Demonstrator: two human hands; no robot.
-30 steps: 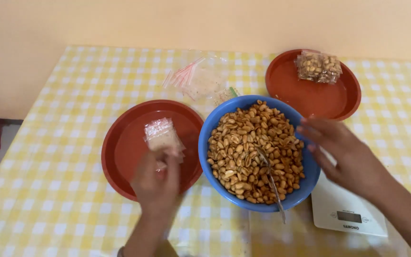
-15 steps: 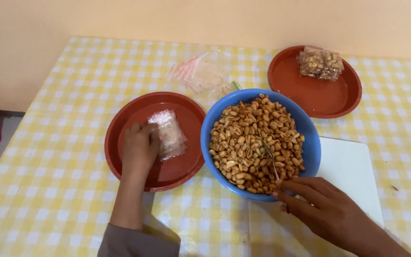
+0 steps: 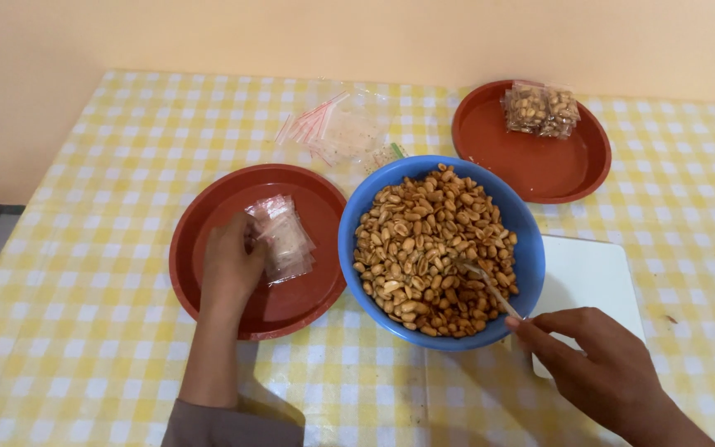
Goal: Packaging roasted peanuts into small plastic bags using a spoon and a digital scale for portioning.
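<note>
Since one second ago the left hand [image 3: 232, 263] has dropped onto the small clear bags [image 3: 281, 237] in the near red plate [image 3: 208, 223], fingers pinching one, while the right hand [image 3: 602, 364] now grips the spoon [image 3: 490, 285] in the blue bowl of peanuts [image 3: 436, 240]

Tabletop [image 3: 84, 348]: yellow-and-white checked cloth.
Bowl [image 3: 531, 248]: bright blue, at centre.
Peanuts [image 3: 424, 240]: golden brown, some darker.
Near plate [image 3: 208, 207]: brick red, at 9 o'clock.
Far plate [image 3: 539, 165]: brick red, at 1 o'clock.
Small bags [image 3: 285, 236]: clear, with faint red strips.
Loose bags [image 3: 333, 128]: clear, red-striped tops.
Scale [image 3: 589, 277]: white.
Wall [image 3: 357, 33]: pale peach.
</note>
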